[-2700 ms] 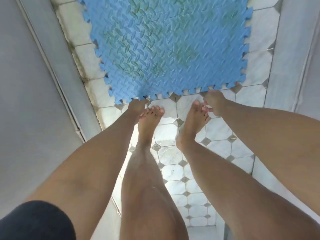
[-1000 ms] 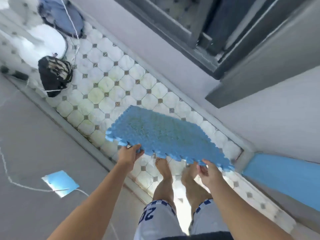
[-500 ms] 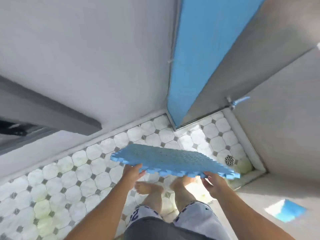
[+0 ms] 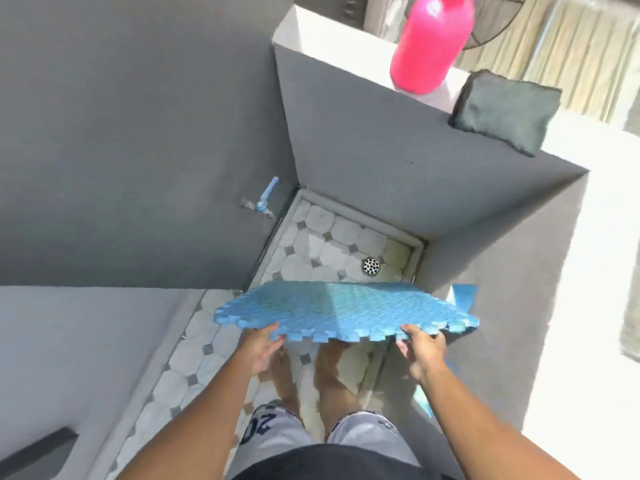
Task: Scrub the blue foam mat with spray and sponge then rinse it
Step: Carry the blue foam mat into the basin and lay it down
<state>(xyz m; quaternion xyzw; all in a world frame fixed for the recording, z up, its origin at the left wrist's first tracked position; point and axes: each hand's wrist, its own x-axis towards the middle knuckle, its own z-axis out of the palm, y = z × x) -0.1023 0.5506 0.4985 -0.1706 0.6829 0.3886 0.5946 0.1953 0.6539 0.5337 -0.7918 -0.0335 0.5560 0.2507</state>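
Two hands: left hand (image 4: 259, 349) and right hand (image 4: 421, 353) grip the flat blue foam mat (image 4: 346, 311) by its near edge.
Pink plastic bottle (image 4: 431, 43): upper right.

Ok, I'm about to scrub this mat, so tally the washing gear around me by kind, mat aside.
Pink bottle: 1
Dark sponge: 1
Blue tap: 1
Floor drain: 1
Total: 4
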